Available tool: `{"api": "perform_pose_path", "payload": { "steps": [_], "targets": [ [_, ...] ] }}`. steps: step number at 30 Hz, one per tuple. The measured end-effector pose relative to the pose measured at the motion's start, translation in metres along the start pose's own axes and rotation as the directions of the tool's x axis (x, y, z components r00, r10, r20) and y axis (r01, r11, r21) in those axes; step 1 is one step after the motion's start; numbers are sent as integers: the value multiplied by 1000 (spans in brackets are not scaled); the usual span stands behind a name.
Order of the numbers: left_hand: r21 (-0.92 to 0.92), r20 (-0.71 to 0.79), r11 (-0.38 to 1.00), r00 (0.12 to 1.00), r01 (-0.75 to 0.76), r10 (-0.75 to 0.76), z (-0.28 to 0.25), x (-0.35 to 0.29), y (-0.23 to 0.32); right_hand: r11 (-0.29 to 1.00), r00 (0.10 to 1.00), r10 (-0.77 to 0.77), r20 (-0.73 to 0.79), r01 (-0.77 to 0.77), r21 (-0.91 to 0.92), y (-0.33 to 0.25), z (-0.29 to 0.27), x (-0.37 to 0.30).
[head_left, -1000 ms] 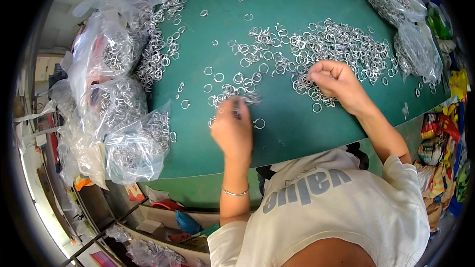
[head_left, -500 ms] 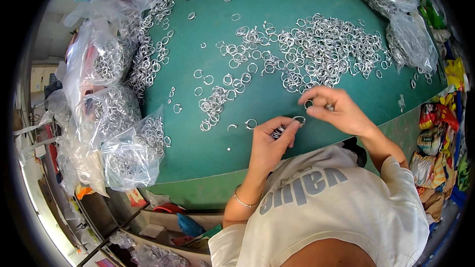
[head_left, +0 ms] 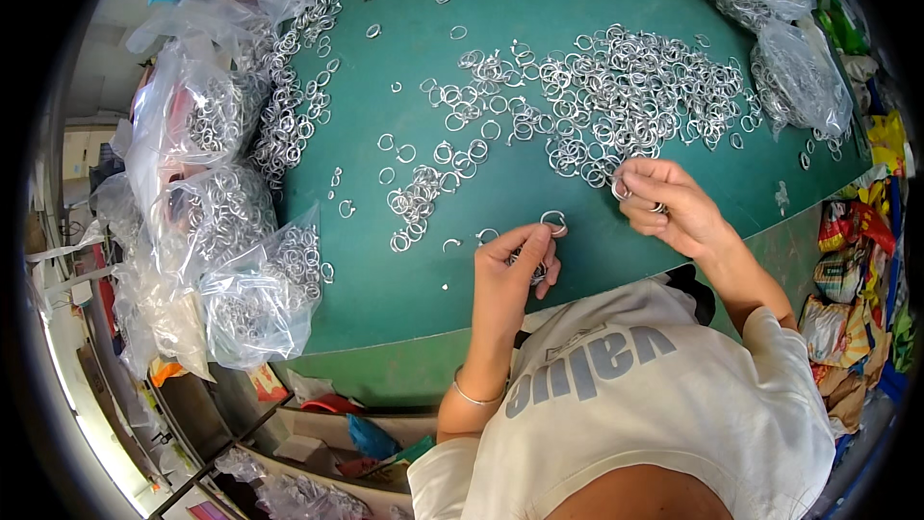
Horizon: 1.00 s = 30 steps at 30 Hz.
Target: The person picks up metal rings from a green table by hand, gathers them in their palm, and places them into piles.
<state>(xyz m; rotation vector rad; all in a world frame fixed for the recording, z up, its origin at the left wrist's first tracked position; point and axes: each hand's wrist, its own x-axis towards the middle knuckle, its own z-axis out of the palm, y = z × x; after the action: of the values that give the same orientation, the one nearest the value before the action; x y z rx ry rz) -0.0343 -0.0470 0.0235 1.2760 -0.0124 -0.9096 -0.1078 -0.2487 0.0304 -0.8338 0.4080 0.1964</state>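
Note:
My left hand (head_left: 515,265) is closed above the green table (head_left: 366,308). A silver metal ring (head_left: 553,220) stands up between its thumb and forefinger, and several more rings (head_left: 526,265) show inside the curled fingers. Further right, my right hand (head_left: 679,207) pinches one silver ring (head_left: 621,190) at its fingertips, at the near edge of the big ring pile (head_left: 635,87). Another ring (head_left: 658,208) shows at its curled fingers; whether it is worn or held I cannot tell. Just left of my left hand lies a loose ring (head_left: 489,236), partly hidden by it.
Clear plastic bags of rings (head_left: 260,299) line the table's left side. More filled bags (head_left: 799,77) stand at the far right. A smaller ring heap (head_left: 414,207) and scattered rings lie left of centre. Coloured packets (head_left: 842,231) sit beyond the right edge.
My right hand has shifted slightly right and up to the pile's near edge, away from the left hand. My left hand has moved a little left, still holding its rings.

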Motion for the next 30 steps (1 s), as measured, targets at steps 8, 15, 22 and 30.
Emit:
{"api": "perform_pose_path", "payload": {
  "steps": [8, 15, 22, 30],
  "targets": [
    [-500, 132, 820, 960, 279, -246, -2, 7, -4, 992, 1000, -13, -10, 12, -124, 15, 18, 0],
    [-488, 196, 826, 958, 282, -211, -5, 6, -8, 994, 1000, -6, 30, 10, -112, 13, 14, 0],
    [-426, 170, 865, 962, 266, -212, 0, 3, -6, 993, 1000, 0, -9, -1, -119, 10, 16, 1],
    [-398, 201, 894, 970, 206, -135, 0, 1, -11, 979, 980, 152, -124, -133, 154, 9, 18, 4]
  ]
}}
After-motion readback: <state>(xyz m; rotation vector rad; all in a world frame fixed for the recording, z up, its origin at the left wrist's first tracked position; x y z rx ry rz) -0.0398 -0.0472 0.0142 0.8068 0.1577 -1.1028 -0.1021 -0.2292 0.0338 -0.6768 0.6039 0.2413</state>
